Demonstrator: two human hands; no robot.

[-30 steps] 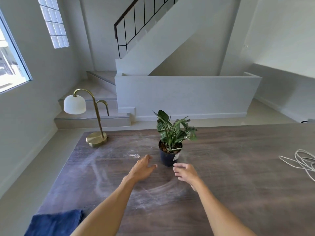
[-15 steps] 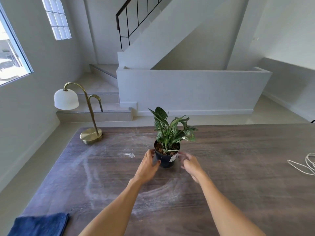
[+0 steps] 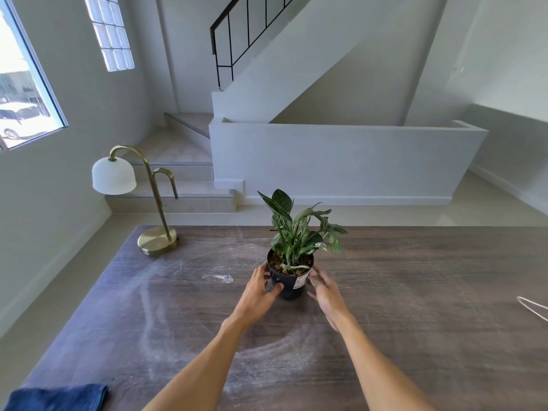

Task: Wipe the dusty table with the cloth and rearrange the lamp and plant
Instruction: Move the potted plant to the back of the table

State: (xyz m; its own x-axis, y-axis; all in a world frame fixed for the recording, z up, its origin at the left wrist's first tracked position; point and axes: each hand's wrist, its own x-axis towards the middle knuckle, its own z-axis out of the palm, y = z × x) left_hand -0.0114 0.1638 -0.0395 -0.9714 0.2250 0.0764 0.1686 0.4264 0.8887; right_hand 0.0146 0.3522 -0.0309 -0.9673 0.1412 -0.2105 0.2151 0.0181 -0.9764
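Observation:
A small green plant in a dark pot (image 3: 289, 284) stands on the middle of the dusty wooden table (image 3: 415, 292). My left hand (image 3: 259, 292) wraps the pot's left side, thumb across its front. My right hand (image 3: 324, 290) presses against the pot's right side with fingers curved around it. A brass lamp with a white shade (image 3: 148, 200) stands at the table's far left corner. A folded blue cloth (image 3: 59, 397) lies at the near left edge, apart from both hands. White dust smears cover the table's left and centre.
A white cable (image 3: 533, 307) lies at the table's right edge. Beyond the table are a tiled floor, steps and a low white wall. A window is on the left wall.
Both hands moved forward from short of the pot and closed around its sides. The view shifted slightly, so the cloth and cable sit nearer the frame edges.

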